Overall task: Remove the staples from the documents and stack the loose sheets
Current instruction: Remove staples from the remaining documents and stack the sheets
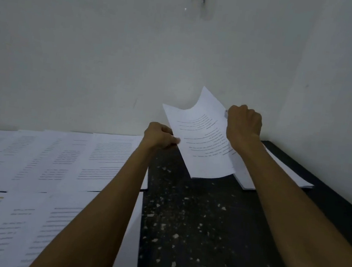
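Note:
A printed document (203, 136) is held up, curved, above the dark speckled table (192, 224) near the wall. My left hand (160, 137) pinches its left edge between thumb and fingers. My right hand (243, 125) is a closed fist at the document's upper right edge. A small grey and red tool tip (226, 113) pokes out of the fist against the paper. The staple itself is not visible. A stack of white sheets (294, 176) lies on the table at the right, partly under my right forearm.
Several printed sheets (56, 163) lie spread in overlapping rows over the left half of the table. A pale wall (136, 50) rises right behind the table. The table's right edge (319, 184) runs diagonally towards the near right.

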